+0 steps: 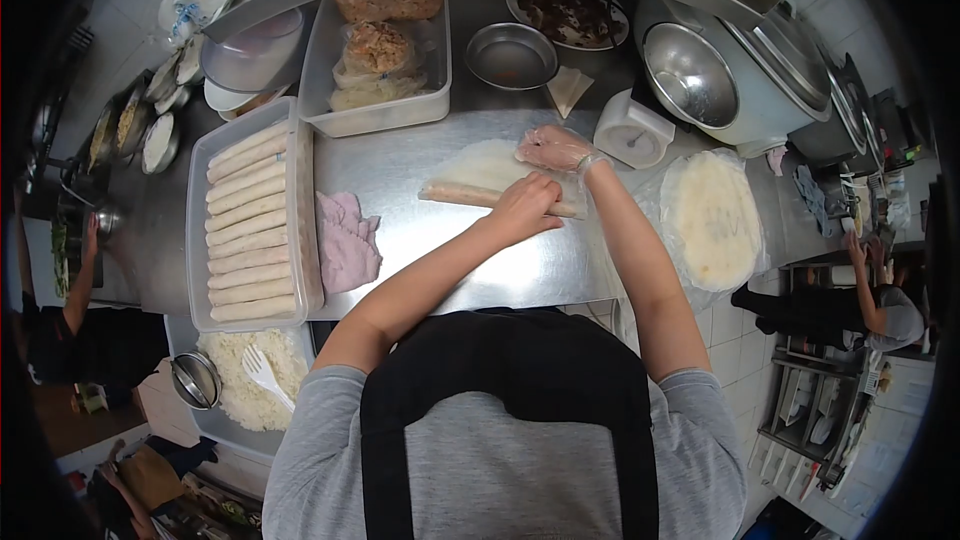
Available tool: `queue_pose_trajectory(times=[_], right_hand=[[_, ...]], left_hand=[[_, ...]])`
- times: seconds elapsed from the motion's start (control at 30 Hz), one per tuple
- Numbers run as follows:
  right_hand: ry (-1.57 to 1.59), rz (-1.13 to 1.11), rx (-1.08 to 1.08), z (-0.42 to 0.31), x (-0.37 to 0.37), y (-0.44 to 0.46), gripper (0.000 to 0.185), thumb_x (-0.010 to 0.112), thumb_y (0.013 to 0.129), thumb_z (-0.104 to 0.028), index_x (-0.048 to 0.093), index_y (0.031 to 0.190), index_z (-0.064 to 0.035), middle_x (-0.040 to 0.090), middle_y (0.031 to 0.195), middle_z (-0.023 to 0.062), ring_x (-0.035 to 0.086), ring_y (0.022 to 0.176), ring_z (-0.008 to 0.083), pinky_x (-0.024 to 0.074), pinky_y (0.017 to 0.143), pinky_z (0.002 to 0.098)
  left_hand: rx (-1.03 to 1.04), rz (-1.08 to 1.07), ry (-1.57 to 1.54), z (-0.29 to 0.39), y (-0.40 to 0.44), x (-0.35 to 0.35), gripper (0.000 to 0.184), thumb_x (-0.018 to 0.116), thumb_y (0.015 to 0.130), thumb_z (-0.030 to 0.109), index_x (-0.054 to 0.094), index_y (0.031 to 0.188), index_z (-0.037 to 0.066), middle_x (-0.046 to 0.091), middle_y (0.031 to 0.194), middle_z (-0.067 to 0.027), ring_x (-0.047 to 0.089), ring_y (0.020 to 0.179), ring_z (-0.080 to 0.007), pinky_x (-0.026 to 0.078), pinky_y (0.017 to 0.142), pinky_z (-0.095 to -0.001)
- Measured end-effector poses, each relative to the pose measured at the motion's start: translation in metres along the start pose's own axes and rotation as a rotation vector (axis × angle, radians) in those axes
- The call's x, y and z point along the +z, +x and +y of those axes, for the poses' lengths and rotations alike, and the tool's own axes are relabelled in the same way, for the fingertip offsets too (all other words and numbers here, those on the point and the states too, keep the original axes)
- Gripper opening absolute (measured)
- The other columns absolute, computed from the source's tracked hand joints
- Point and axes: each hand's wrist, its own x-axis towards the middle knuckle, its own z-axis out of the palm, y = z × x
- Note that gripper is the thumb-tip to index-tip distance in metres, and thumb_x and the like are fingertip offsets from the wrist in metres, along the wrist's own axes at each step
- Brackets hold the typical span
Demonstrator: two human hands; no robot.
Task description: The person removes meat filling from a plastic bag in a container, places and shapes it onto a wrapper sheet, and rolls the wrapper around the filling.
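On the steel counter, a partly rolled spring roll lies at a slant along the near side of a thin, pale wrapper. My left hand is bare and closed over the right part of this roll, fingers bent across it. Just beyond it, my right hand wears a clear plastic glove and rests at the wrapper's right edge. Its fingers are curled together; whatever they hold is hidden. A stack of pale round wrappers in plastic lies to the right.
Finished rolls fill a plastic tub at left, beside a pink cloth. Behind stand a tub of bagged filling, a metal bowl and a kitchen scale. A tray of white shreds sits lower left. Other people work at both sides.
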Motion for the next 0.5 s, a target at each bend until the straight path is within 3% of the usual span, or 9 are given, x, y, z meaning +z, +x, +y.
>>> queue_pose_trajectory(times=[0.07, 0.13, 0.47, 0.5], right_hand=[[0.040, 0.002, -0.036, 0.002, 0.001, 0.002, 0.037, 0.060, 0.085, -0.037, 0.069, 0.095, -0.0031, 0.068, 0.094, 0.0176, 0.063, 0.088, 0.0310, 0.0470, 0.079, 0.0387], [0.011, -0.001, -0.001, 0.003, 0.002, 0.003, 0.030, 0.060, 0.087, -0.033, 0.068, 0.095, -0.0051, 0.066, 0.087, 0.0082, 0.060, 0.081, 0.0176, 0.0459, 0.074, 0.0329], [-0.019, -0.003, -0.022, -0.002, 0.003, 0.001, 0.028, 0.063, 0.086, -0.032, 0.067, 0.089, -0.0039, 0.064, 0.083, 0.0080, 0.056, 0.077, 0.0178, 0.0436, 0.074, 0.0343], [-0.028, 0.019, -0.011, -0.005, 0.002, 0.000, 0.031, 0.062, 0.085, -0.033, 0.067, 0.088, -0.0022, 0.065, 0.086, 0.0141, 0.059, 0.080, 0.0257, 0.0447, 0.075, 0.0382]], left_hand=[[0.025, 0.033, -0.050, 0.008, 0.005, 0.004, 0.036, 0.079, 0.069, 0.023, 0.059, 0.091, 0.003, 0.059, 0.094, -0.0134, 0.056, 0.094, -0.0312, 0.046, 0.083, -0.0406], [0.030, 0.017, -0.036, 0.005, 0.005, 0.009, 0.036, 0.079, 0.069, 0.023, 0.059, 0.092, 0.003, 0.059, 0.094, -0.0135, 0.056, 0.094, -0.0315, 0.046, 0.084, -0.0407], [0.115, 0.031, -0.011, 0.005, 0.000, 0.002, 0.039, 0.078, 0.070, 0.028, 0.058, 0.094, 0.004, 0.056, 0.095, -0.0123, 0.054, 0.097, -0.0311, 0.044, 0.084, -0.0424], [0.114, 0.037, -0.006, 0.002, -0.003, -0.006, 0.039, 0.078, 0.070, 0.028, 0.058, 0.094, 0.004, 0.056, 0.095, -0.0123, 0.054, 0.097, -0.0311, 0.044, 0.084, -0.0424]])
